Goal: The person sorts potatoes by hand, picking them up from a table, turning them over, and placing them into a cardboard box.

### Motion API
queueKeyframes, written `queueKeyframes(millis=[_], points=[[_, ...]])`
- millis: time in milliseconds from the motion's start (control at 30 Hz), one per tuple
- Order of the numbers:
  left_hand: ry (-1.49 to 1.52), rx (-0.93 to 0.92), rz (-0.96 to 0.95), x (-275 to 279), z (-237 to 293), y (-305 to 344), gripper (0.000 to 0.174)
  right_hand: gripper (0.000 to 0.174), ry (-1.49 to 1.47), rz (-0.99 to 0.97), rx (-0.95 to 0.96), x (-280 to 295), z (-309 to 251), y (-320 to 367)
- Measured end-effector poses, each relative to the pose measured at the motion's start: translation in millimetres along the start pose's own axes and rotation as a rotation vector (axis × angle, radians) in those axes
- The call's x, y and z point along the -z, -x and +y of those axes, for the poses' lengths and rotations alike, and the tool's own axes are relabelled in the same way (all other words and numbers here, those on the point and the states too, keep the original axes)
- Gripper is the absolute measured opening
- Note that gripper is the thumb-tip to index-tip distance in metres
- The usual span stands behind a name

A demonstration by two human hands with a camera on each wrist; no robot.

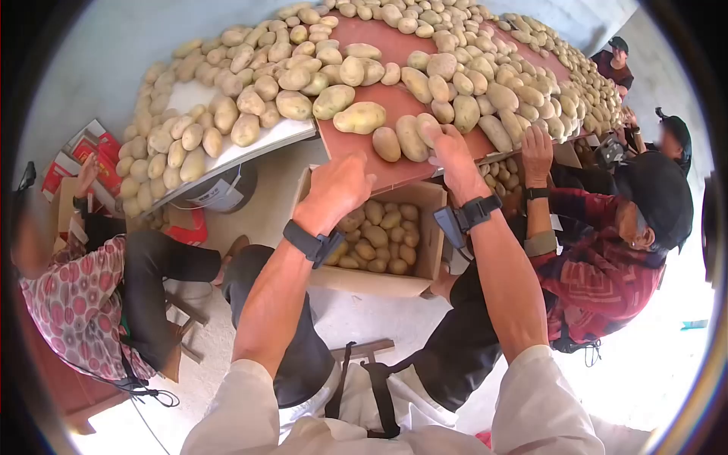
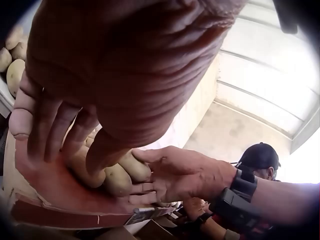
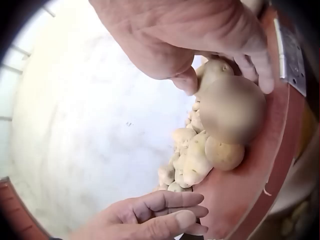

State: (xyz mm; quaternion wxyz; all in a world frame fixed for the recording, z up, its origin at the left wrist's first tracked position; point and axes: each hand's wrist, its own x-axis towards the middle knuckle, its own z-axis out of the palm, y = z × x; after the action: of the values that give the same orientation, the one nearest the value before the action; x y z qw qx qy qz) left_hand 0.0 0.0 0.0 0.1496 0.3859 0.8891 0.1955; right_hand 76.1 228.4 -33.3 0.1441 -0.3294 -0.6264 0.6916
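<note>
My right hand (image 1: 460,165) grips a tan potato (image 3: 214,71) at the front edge of the red board (image 1: 350,152), thumb on one side and fingers on the other. Two more potatoes lie just left of it, one of them an oblong potato (image 1: 410,139). Over the same edge, further left, my left hand (image 1: 339,189) holds nothing; in the right wrist view its fingers (image 3: 170,201) are extended. A longer yellowish potato (image 1: 359,117) rests on the board beyond the left hand.
Below the hands stands a cardboard box (image 1: 371,283) partly filled with potatoes. A large potato heap (image 1: 485,68) spreads over the board, and more cover a white panel (image 1: 280,135) at left. People sit on both sides, one in a red plaid shirt (image 1: 607,280) close at right.
</note>
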Motion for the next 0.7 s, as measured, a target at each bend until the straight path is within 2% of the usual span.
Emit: queueKeyframes(millis=[67, 100, 167, 200, 267, 300, 367, 400, 467, 500, 567, 600, 633, 700], points=[[0.002, -0.051, 0.073, -0.9, -2.3, -2.4, 0.044, 0.065, 0.220, 0.091, 0.062, -4.5, -8.5, 8.3], [0.005, -0.047, 0.060, -5.2, 6.6, 0.3, 0.044, 0.065, 0.221, 0.091, 0.048, 3.6, -0.1, 8.5], [0.035, -0.012, 0.057, 0.3, 15.1, -0.6, 0.043, 0.060, 0.331, 0.199, 0.239, 5.2, 6.9, 2.7], [0.034, -0.014, 0.058, -4.3, 12.3, -6.9, 0.043, 0.060, 0.330, 0.201, 0.240, 2.8, -0.4, 9.4], [0.321, -0.170, 0.221, -18.4, 3.7, -20.4, 0.038, 0.060, 0.464, 0.202, 0.346, -7.3, -21.0, 31.7], [0.320, -0.170, 0.222, -14.2, 8.2, -21.5, 0.038, 0.060, 0.463, 0.201, 0.347, -10.5, -21.2, 31.0], [0.703, -0.065, 0.083, -8.4, 18.2, -21.1, 0.045, 0.061, 0.325, 0.036, 0.396, -16.8, -18.6, 32.5], [0.702, -0.061, 0.080, -5.9, 21.5, -22.9, 0.045, 0.061, 0.323, 0.034, 0.391, -22.6, -18.0, 35.9], [1.170, 0.069, -0.054, -0.9, 25.8, -24.8, 0.046, 0.053, 0.369, -0.137, 0.510, -33.2, -15.4, 43.9], [1.166, 0.074, -0.059, 2.4, 26.2, -22.5, 0.046, 0.053, 0.364, -0.136, 0.504, -34.8, -17.8, 45.7], [1.271, 0.054, 0.051, 7.6, 23.4, -17.6, 0.046, 0.042, 0.350, -0.230, 0.524, -36.3, -25.2, 47.4], [1.288, 0.086, 0.093, 6.6, 20.4, -20.0, 0.046, 0.034, 0.317, -0.215, 0.494, -33.4, -27.1, 44.3], [1.287, 0.088, 0.090, 6.5, 17.2, -21.7, 0.046, 0.034, 0.315, -0.214, 0.490, -31.0, -27.2, 40.0], [1.265, 0.107, 0.184, 7.9, 11.9, -22.9, 0.046, 0.032, 0.398, -0.019, 0.486, -26.0, -27.6, 35.1]])
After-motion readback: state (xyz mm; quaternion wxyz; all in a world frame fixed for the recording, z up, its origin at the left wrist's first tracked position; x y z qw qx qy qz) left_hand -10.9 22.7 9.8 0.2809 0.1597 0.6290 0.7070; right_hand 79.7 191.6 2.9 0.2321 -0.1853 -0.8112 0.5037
